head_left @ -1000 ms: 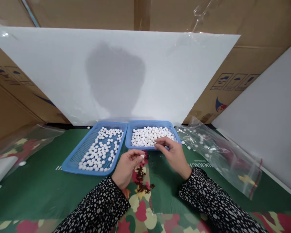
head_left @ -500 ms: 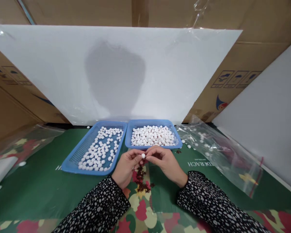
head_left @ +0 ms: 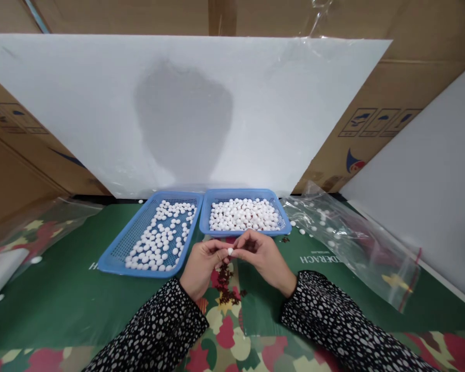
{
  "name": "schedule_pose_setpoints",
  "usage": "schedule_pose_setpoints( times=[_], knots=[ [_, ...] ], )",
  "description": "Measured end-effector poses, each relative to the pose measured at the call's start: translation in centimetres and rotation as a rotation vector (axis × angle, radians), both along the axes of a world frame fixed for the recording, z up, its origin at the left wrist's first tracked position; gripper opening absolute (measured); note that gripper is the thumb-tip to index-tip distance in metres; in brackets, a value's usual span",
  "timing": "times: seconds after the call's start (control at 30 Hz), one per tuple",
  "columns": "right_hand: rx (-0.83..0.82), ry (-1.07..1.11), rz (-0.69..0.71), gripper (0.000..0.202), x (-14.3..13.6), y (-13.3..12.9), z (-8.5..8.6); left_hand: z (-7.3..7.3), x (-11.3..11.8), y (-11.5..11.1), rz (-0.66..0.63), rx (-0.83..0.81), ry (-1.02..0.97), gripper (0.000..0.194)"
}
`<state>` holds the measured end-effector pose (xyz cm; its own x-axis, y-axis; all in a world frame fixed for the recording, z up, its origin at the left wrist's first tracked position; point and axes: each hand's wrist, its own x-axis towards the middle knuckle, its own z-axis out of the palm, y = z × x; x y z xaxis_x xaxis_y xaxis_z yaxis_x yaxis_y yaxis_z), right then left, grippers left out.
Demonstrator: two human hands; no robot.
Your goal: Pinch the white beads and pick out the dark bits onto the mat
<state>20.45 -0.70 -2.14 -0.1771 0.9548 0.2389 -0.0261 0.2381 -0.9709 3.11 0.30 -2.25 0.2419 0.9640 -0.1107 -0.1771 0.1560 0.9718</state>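
Between the fingertips of both hands is a small white ball (head_left: 230, 251). My left hand (head_left: 202, 264) pinches it from the left, and my right hand (head_left: 264, 257) has thumb and forefinger closed on its other side. Just beyond the hands, a blue basket (head_left: 285, 227) holds a dense heap of white balls. To its left, a longer blue basket (head_left: 118, 251) has white balls spread more loosely over its mesh. Small dark red bits (head_left: 227, 292) lie scattered on the table below my hands.
A clear plastic bag (head_left: 366, 258) with some white balls lies at the right. Another clear bag (head_left: 67, 213) and a white object (head_left: 3, 271) are at the left edge. A white board (head_left: 267, 113) stands against cardboard behind the baskets.
My right thumb and forefinger have closed in on the white ball, covering more of it. The view has shifted slightly.
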Motion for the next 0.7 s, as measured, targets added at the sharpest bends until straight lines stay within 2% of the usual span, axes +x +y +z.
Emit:
schedule_pose_setpoints(
  times=[0.1, 0.2, 0.27, 0.33, 0.43, 0.5, 0.53, 0.57, 0.67, 0.7],
  knots=[
    [0.102, -0.049, 0.020, 0.016, -0.3, -0.2, 0.4, 0.4, -0.1, 0.0, -0.015, 0.001, -0.006, 0.021],
    [0.329, -0.202, 0.015, 0.014, -0.3, -0.3, 1.2, 1.2, -0.1, 0.0, -0.036, -0.009, -0.084, 0.020],
    [0.457, -0.297, -0.052, 0.013, 0.0, 0.2, 1.5, 1.8, -0.1, -0.2, -0.058, -0.031, -0.173, 0.017],
    [0.530, -0.371, -0.166, 0.014, 0.6, 1.2, 1.7, 2.3, -0.1, -0.3, -0.098, -0.031, -0.242, 0.023],
    [0.594, -0.501, -0.310, 0.021, 1.8, 2.8, 1.9, 2.4, -0.2, -0.3, -0.134, 0.047, -0.242, 0.031],
    [0.619, -0.585, -0.323, 0.022, 2.6, 2.9, 2.1, 2.1, -0.3, -0.3, -0.127, 0.089, -0.207, 0.031],
    [0.616, -0.616, -0.263, 0.020, 2.8, 2.6, 2.2, 1.8, -0.3, -0.2, -0.127, 0.098, -0.191, 0.031],
    [0.596, -0.636, -0.147, 0.017, 2.9, 2.1, 2.3, 1.6, -0.3, -0.1, -0.136, 0.099, -0.173, 0.032],
    [0.457, -0.682, 0.389, 0.007, 2.9, 0.1, 2.3, 0.9, -0.3, 0.1, -0.173, 0.067, -0.069, 0.031],
    [0.409, -0.709, 0.518, 0.006, 2.8, -0.5, 2.2, 0.8, -0.3, 0.2, -0.172, 0.054, -0.019, 0.029]
  ],
)
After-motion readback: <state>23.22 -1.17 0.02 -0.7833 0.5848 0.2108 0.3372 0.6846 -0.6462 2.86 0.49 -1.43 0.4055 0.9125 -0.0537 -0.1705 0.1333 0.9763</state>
